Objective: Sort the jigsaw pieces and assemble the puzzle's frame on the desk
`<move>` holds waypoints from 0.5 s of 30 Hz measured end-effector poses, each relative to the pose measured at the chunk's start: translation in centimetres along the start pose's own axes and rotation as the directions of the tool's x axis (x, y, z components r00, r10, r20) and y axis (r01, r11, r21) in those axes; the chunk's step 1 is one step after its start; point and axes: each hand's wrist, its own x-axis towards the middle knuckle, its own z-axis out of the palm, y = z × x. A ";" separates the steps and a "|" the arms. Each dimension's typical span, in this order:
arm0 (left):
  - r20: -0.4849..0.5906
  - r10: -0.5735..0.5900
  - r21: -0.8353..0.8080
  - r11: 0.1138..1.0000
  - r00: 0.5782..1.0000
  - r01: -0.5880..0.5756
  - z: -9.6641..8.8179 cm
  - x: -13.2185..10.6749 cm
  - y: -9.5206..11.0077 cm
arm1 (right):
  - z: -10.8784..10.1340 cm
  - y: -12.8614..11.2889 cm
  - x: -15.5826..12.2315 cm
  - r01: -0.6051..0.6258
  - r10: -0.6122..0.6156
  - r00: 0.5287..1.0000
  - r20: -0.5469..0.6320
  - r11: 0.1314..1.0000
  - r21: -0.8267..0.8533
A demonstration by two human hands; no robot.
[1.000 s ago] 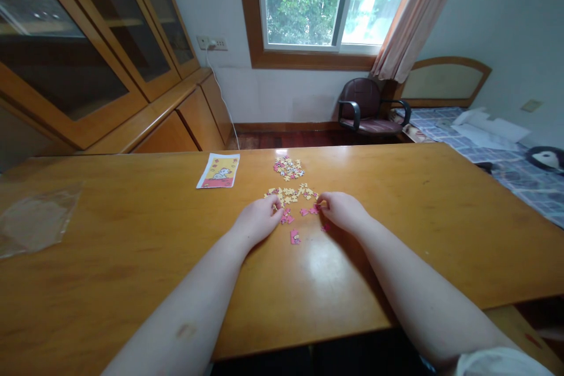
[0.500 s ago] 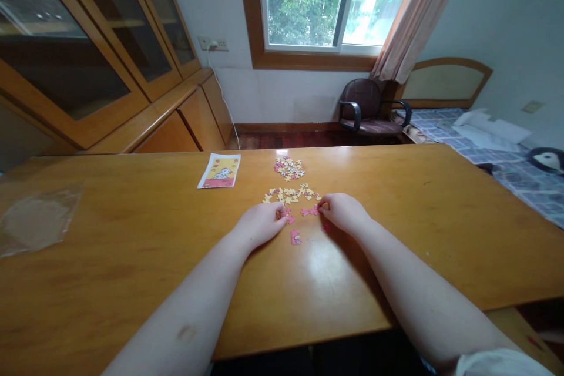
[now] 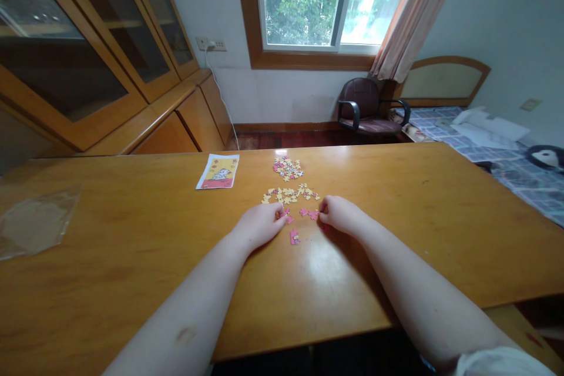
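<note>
Yellow puzzle pieces [image 3: 288,192] lying seemingly part-joined; pile [image 3: 289,174] beyond them waiting loose. Left hand [image 3: 261,224], right hand [image 3: 344,212] hovering by pink pieces [image 3: 313,215] before them; cannot tell either grip.

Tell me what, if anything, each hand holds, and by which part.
Cannot tell: any hold is hidden. The left hand is at pink jigsaw pieces, the right hand at the right end of a pink jigsaw row.

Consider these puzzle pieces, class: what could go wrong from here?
The right hand might nudge the pink pieces beside it out of place. The left hand could brush the separate, nearest pink bit. Strays from the far pile might mix with the yellow pieces close by.
</note>
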 end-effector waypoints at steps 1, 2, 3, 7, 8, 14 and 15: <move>0.000 0.002 0.001 1.000 1.000 -0.002 0.0 0.0 0.0 | 0.1 0.0 0.0 -0.003 0.003 1.000 -0.012 1.000 0.007; 0.001 0.005 0.003 1.000 1.000 -0.005 0.1 0.0 0.0 | 0.1 0.0 0.0 -0.009 0.009 1.000 -0.025 1.000 0.014; 0.002 0.009 0.006 1.000 1.000 -0.009 0.1 0.0 -0.1 | 0.2 0.1 0.0 -0.017 0.018 0.999 -0.039 1.000 0.021; 0.000 0.022 0.013 1.000 1.000 -0.022 0.3 0.2 -0.3 | 0.3 0.1 -0.1 -0.032 0.035 0.996 -0.077 0.999 0.037; -0.003 0.026 0.013 1.000 1.000 -0.026 0.4 0.2 -0.4 | 0.2 0.1 -0.1 -0.030 0.033 0.996 -0.081 0.999 0.037; -0.009 0.035 0.017 0.999 0.999 -0.035 0.5 0.3 -0.6 | 0.0 -0.3 -0.4 -0.030 0.032 0.997 -0.067 0.999 0.025; -0.009 0.033 0.017 0.999 0.999 -0.033 0.5 0.2 -0.6 | 0.0 -0.3 -0.4 -0.027 0.028 0.997 -0.071 0.999 0.020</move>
